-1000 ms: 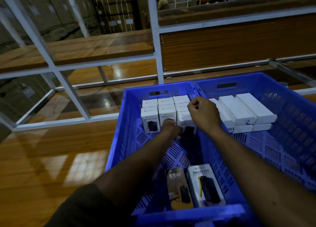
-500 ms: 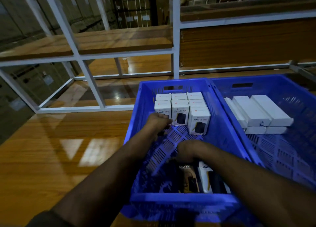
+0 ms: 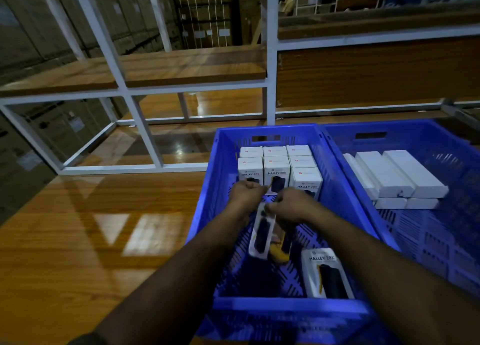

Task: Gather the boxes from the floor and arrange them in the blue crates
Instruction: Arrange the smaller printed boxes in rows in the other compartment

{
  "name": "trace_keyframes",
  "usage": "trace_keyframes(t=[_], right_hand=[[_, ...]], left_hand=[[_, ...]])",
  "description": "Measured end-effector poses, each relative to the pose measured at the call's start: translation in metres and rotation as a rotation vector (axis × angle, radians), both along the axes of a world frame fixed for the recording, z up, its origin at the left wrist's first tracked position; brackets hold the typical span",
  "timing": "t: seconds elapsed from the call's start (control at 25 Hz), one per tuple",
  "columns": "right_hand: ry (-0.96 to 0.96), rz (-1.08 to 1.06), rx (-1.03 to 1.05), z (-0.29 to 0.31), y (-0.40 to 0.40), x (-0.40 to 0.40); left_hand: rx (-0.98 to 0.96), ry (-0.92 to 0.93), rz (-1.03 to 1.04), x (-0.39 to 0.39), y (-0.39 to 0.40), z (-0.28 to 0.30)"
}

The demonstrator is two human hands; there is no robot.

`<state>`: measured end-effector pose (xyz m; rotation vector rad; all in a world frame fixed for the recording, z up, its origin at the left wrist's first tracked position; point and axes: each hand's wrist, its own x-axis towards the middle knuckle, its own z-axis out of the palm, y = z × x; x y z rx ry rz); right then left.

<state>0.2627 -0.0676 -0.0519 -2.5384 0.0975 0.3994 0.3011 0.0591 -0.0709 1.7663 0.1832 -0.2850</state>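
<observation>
Two blue crates stand side by side: the left crate (image 3: 207,201) and the right crate (image 3: 441,131). Several white "Halley 20K" boxes (image 3: 276,169) stand in rows at the left crate's far end. My left hand (image 3: 245,194) pinches the top end of a white box (image 3: 261,231) raised over the crate's middle. My right hand (image 3: 294,205) grips a dark and yellow box (image 3: 281,244) right beside it, thumb at the white box's edge. Another Halley box (image 3: 324,275) lies flat at the near end. Long plain white boxes (image 3: 397,174) are stacked in the right crate.
The crates sit on a glossy wooden surface (image 3: 104,227). A white metal rack frame (image 3: 141,129) with wooden shelves rises behind and to the left. Cardboard cartons (image 3: 39,25) fill the background, and a person (image 3: 285,1) is far behind.
My right hand dropped from the standing rows to the near end and came up with boxes. Both hands now meet over the crate's middle. The view shifted left.
</observation>
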Motion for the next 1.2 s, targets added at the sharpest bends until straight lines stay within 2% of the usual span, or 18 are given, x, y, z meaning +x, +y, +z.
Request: trace_keyframes(t=[0.08,0.2,0.36,0.52,0.68,0.84,0.92,1.08,1.2], right_hand=[[-0.123,-0.177,0.232,0.005,-0.015,0.003],[-0.18,-0.424,0.674,0.016,-0.028,0.003],[-0.188,-0.573,0.947,0.023,-0.036,0.007],[-0.19,-0.585,1.039,0.024,-0.035,0.009],[-0.146,-0.559,1.192,0.032,-0.035,0.008],[-0.106,-0.441,1.305,0.034,-0.035,0.003],[-0.112,-0.416,1.307,0.035,-0.035,0.004],[-0.117,-0.499,1.237,0.031,-0.036,0.01],[-0.207,-0.566,1.146,0.026,-0.036,0.012]], left_hand=[[-0.053,0.047,0.014,0.0,-0.001,-0.001],[-0.224,0.106,0.013,-0.001,-0.004,0.006],[-0.293,0.099,-0.086,-0.003,-0.003,0.014],[-0.23,0.185,-0.126,-0.01,-0.003,0.022],[-0.491,0.346,-0.116,-0.011,0.0,0.03],[-0.669,0.43,-0.262,-0.014,-0.001,0.034],[-0.632,0.412,-0.304,-0.018,-0.003,0.035],[-0.517,0.326,-0.234,-0.014,-0.002,0.035],[-0.543,0.314,-0.201,-0.008,0.002,0.037]])
